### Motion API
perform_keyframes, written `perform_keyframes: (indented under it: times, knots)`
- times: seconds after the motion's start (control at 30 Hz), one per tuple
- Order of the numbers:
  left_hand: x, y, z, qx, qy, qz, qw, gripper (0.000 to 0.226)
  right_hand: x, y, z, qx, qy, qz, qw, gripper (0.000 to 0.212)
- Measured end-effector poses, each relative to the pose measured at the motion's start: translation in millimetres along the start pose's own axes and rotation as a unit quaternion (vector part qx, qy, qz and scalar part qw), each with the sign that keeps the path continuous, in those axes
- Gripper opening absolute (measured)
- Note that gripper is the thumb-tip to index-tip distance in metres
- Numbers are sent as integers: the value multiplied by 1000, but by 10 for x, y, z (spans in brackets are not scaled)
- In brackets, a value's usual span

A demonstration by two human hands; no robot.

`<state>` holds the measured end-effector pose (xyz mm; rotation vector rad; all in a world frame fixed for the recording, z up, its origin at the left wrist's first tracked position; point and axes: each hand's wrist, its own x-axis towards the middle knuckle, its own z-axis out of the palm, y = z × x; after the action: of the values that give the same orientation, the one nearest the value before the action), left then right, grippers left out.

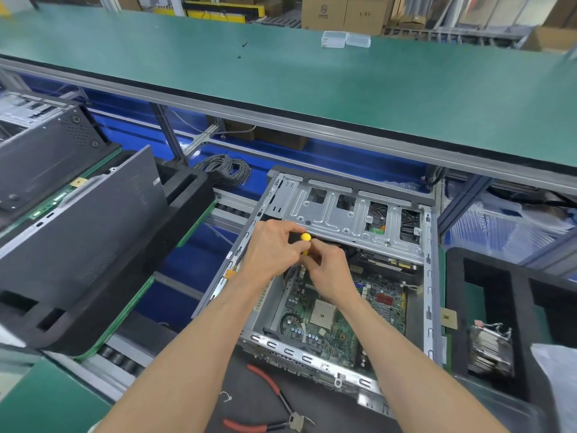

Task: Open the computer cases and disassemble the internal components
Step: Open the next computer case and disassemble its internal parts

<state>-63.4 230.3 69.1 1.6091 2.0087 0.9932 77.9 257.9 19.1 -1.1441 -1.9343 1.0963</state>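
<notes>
An open grey computer case (429, 276) lies flat in front of me, its green motherboard (331, 317) exposed inside. A silver drive cage (340, 214) spans the far half of the case. Both my hands meet over the case's left side around a screwdriver with a yellow and black handle (305, 237), held upright. My left hand (271, 248) grips the upper handle, fingers curled round it. My right hand (327, 270) pinches the lower part of the screwdriver; its tip is hidden behind the fingers.
Red-handled pliers (274, 398) lie on the dark mat near me. A removed dark case panel (81, 232) leans on black foam at left. A heatsink (490, 348) sits in a foam tray at right. Coiled grey cable (224, 170) lies behind. A green shelf (312, 89) overhangs.
</notes>
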Motion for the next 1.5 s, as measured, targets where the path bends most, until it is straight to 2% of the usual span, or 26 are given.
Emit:
perform_keyframes:
  times: [0.17,0.23,0.37,0.47,0.53,0.6,0.67,0.77,0.87,0.97,1.03,1.2,1.27,1.33,1.43,1.5]
  knots:
    - [-24,6,-20,-15,-9,-8,1000,19,5,-13,-22,1,-57,8,998,10]
    - [-26,17,-19,-23,1,-12,1000,15,-2,-12,-4,2,-44,6,999,7]
    - [-7,16,-11,-13,10,-17,1000,21,5,-48,22,8,13,11,1000,18]
    - [-11,11,-19,-7,-4,0,1000,31,2,-60,3,7,-3,-7,1000,27]
    - [-25,12,-17,-7,-12,9,1000,28,-5,-51,-5,11,-32,-1,999,15]
    - [-26,16,-18,-6,-3,7,1000,19,-6,-54,-7,12,-47,6,999,15]
    - [-8,24,-14,6,1,-2,1000,19,-3,-44,3,12,-31,5,999,7]
    - [14,35,-11,24,-8,-13,1000,28,-3,-62,1,5,14,3,1000,19]
    - [1,33,-21,10,-7,2,1000,28,9,-47,-11,-5,11,-6,1000,26]
    - [-17,23,-27,11,-13,11,1000,21,3,-38,-24,-7,-30,9,999,9]
    - [-19,28,-25,11,-10,6,1000,15,1,-34,-19,-8,-38,18,999,13]
    - [8,32,2,37,-4,-6,999,30,-2,-62,0,-15,8,15,1000,16]
    - [-2,34,-15,21,-10,2,1000,29,-1,-61,-10,-14,12,9,1000,9]
    - [-16,24,-21,3,-20,18,1000,31,-5,-62,-21,-19,-7,5,1000,7]
    - [-21,18,-14,17,-21,17,999,17,0,-55,-4,-30,-47,13,998,18]
    - [1,13,-4,26,-12,7,1000,21,5,-57,12,-33,-52,25,998,16]
